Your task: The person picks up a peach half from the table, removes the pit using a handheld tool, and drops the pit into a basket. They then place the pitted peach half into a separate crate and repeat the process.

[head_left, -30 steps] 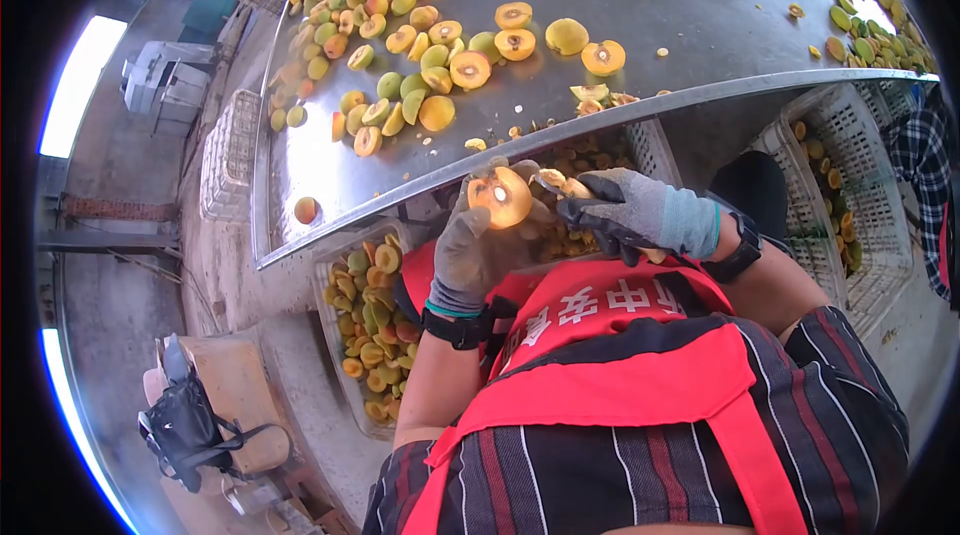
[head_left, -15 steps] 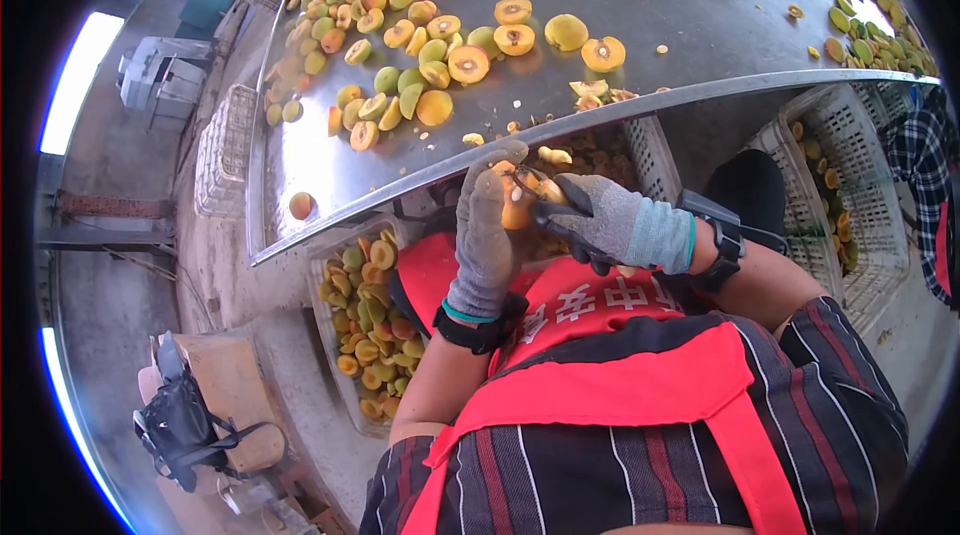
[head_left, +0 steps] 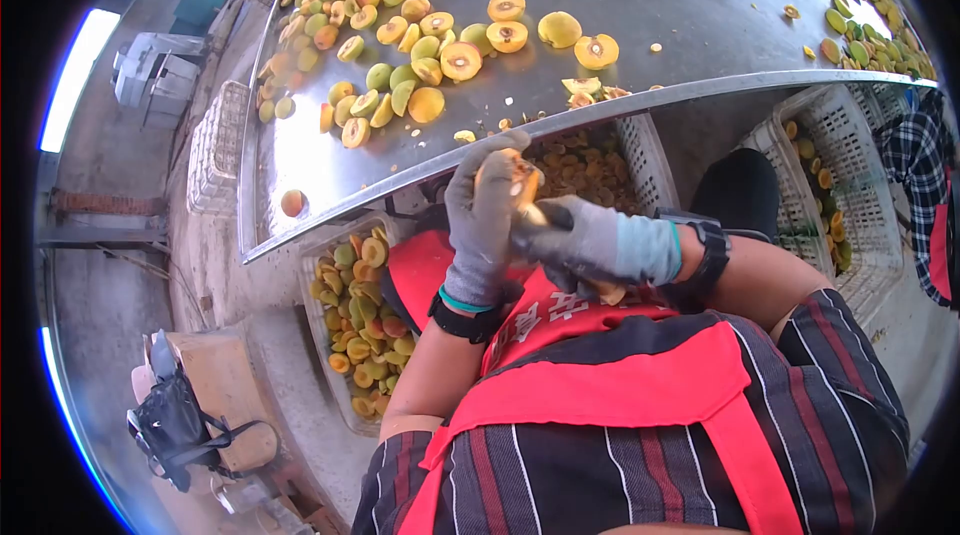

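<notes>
My left hand (head_left: 478, 235), in a grey knit glove, is closed around a cut peach (head_left: 518, 181) with orange flesh and a browned, ragged top. It is held just in front of the table's near edge. My right hand (head_left: 600, 240), also gloved and blurred by motion, is curled with its dark fingertips right at the lower side of the peach. A pale tan end (head_left: 607, 292) pokes out beneath the right fingers; I cannot tell what they grip. Both hands are above the red apron (head_left: 590, 375).
Peach halves (head_left: 425, 65) lie across the metal table (head_left: 390, 170), whose raised rim crosses ahead of me. A crate of peach halves (head_left: 365, 320) stands at lower left, another crate (head_left: 870, 175) at right. Scraps fill a crate (head_left: 650, 160) beneath the table. A checked sleeve (head_left: 915, 150) shows at far right.
My right hand has swung lower and tipped down against the peach, while the left has turned it slightly and shifted a little left. The whole view has shifted slightly.
</notes>
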The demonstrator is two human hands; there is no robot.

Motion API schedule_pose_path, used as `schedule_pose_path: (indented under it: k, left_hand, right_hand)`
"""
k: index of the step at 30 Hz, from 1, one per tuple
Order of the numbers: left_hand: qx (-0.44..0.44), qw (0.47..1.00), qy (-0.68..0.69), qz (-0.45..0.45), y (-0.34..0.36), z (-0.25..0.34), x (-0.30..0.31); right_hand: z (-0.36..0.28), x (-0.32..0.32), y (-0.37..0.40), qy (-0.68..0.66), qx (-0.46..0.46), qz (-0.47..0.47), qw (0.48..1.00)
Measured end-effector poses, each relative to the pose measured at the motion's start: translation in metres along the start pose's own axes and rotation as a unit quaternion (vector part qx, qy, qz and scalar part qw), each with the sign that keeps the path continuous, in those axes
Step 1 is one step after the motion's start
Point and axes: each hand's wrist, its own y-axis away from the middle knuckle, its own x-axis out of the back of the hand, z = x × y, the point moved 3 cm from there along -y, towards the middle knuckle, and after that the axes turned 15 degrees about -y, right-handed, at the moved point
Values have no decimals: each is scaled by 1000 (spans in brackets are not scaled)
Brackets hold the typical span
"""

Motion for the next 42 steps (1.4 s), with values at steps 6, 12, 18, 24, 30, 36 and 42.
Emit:
schedule_pose_path:
  k: [6,12,18,24,30,36,42]
  left_hand:
    - [-9,998,-31,-58,-13,14,-5]
    - [-16,994,-9,-110,-15,8,-7]
    - [-70,997,6,-39,-6,-5,-14]
    - [-129,991,32,19,-3,-16,-8]
    - [-151,988,-7,25,-1,-11,-4]
    - [-213,959,-162,89,-4,-10,1]
    - [-199,976,-79,40,-4,-3,-7]
  right_hand:
    - [-16,4,11,-81,-8,-38,996]
    - [-12,6,17,-127,51,-74,988]
    - [-10,14,14,26,102,55,993]
    - [-7,11,11,-129,24,-23,991]
    - [-3,3,8,-314,-73,-84,943]
    - [-13,2,10,-140,-7,-49,989]
    - [-1,0,8,-445,-101,-158,876]
